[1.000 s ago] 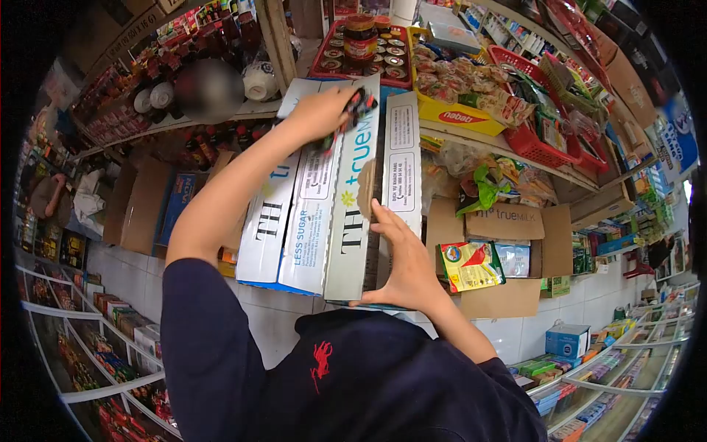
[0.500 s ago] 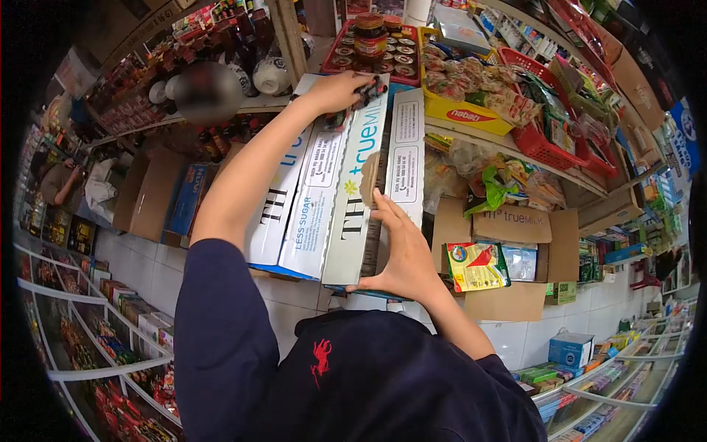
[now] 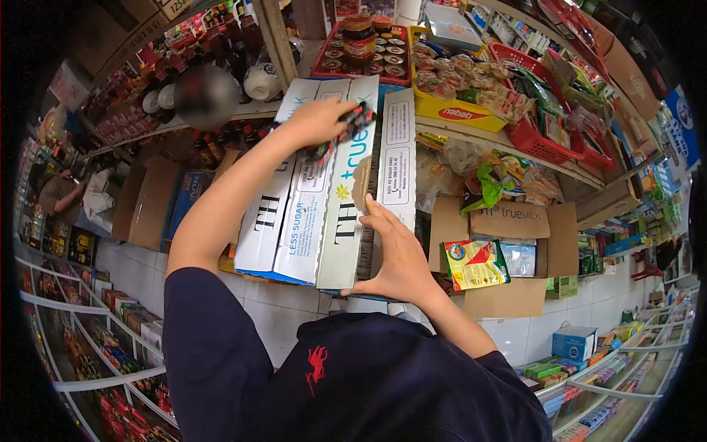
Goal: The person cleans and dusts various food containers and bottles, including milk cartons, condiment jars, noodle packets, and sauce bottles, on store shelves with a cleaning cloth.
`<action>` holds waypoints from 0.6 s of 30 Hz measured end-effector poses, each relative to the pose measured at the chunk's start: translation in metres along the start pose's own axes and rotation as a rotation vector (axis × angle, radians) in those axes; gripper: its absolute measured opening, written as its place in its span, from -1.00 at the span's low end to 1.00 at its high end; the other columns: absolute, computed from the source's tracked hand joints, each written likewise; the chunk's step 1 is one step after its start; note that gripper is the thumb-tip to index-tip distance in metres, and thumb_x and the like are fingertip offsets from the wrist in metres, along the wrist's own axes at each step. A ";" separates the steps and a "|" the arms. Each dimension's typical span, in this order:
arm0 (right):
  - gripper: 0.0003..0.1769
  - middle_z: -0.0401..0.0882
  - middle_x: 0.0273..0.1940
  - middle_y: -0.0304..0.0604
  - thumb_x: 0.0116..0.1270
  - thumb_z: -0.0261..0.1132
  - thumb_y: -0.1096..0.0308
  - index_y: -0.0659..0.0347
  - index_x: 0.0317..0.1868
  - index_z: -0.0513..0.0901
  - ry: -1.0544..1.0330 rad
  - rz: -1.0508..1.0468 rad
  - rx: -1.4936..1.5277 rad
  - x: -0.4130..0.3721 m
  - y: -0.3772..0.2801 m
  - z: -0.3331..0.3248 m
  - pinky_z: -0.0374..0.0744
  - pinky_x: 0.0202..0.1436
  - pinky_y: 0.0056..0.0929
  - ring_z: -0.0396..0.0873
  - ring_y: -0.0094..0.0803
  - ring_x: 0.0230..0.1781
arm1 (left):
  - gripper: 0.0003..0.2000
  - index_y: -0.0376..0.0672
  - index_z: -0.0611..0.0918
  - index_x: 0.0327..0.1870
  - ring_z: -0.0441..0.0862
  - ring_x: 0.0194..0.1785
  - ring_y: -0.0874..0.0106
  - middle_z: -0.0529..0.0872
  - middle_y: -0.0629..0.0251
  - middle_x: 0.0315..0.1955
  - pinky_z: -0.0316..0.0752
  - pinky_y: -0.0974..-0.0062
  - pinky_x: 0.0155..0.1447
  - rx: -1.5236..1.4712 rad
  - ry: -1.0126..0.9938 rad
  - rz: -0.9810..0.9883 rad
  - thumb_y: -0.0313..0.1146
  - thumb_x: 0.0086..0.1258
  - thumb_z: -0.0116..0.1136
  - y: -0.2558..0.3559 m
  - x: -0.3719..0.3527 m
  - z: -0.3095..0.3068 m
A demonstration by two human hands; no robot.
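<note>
My left hand [image 3: 318, 124] presses a crumpled dark cloth with red specks [image 3: 359, 124] onto the top of white cardboard milk cartons. It is closed around the cloth, which also shows below the palm. Under it stands the TH true milk carton [image 3: 340, 247], with a torn brown patch along its right edge. My right hand [image 3: 401, 265] grips this carton's near right corner, thumb at the front edge and fingertips by the tear. A "less sugar" carton [image 3: 298, 236] stands against its left side, and another white carton panel [image 3: 398, 158] is to the right.
Behind the cartons sits a red tray of lidded jars [image 3: 335, 70]. A yellow Nabati box [image 3: 464, 114] and a red basket [image 3: 541, 140] rest on the right shelf. An opened cardboard box [image 3: 508, 298] with a yellow packet [image 3: 475, 265] stands lower right. Glass-fronted shelves flank me.
My left hand has slid the cloth back toward me and slightly left along the carton tops. My right hand keeps its hold on the carton corner. The view has shifted slightly.
</note>
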State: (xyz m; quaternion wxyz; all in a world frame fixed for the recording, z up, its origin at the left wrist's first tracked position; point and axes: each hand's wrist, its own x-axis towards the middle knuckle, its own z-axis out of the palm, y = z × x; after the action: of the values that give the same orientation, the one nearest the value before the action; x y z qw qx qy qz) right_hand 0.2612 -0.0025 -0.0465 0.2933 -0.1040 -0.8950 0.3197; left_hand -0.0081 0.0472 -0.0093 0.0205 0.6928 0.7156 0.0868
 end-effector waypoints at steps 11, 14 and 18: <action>0.12 0.12 0.28 0.08 -0.47 0.53 -0.06 0.16 0.16 0.20 -0.004 0.007 -0.033 0.000 -0.002 -0.002 0.30 0.18 -0.20 0.18 -0.04 0.25 | -0.53 0.12 0.27 0.24 0.48 0.02 0.11 0.44 0.07 0.03 0.42 0.22 0.00 0.190 -0.019 -0.169 -0.22 0.27 -0.05 -0.036 0.095 0.003; 0.14 0.09 0.29 0.05 -0.47 0.52 -0.07 0.12 0.19 0.18 -0.029 0.019 -0.028 0.001 -0.003 -0.003 0.29 0.17 -0.19 0.17 -0.05 0.25 | -0.54 0.12 0.27 0.24 0.48 0.02 0.10 0.44 0.06 0.03 0.42 0.22 0.01 0.218 0.014 -0.162 -0.23 0.28 -0.06 -0.045 0.103 0.009; 0.14 0.09 0.30 0.04 -0.47 0.52 -0.07 0.11 0.20 0.18 -0.006 0.001 -0.024 0.001 -0.002 -0.002 0.30 0.17 -0.19 0.18 -0.05 0.25 | -0.54 0.12 0.26 0.25 0.48 0.02 0.10 0.44 0.06 0.03 0.42 0.22 0.01 0.220 0.016 -0.172 -0.24 0.28 -0.07 -0.043 0.103 0.008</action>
State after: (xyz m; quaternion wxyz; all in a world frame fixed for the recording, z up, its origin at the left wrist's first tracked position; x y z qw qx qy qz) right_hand 0.2616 -0.0030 -0.0436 0.2893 -0.1072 -0.8994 0.3096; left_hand -0.0536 0.1494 -0.0140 -0.0539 0.6262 0.7777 0.0111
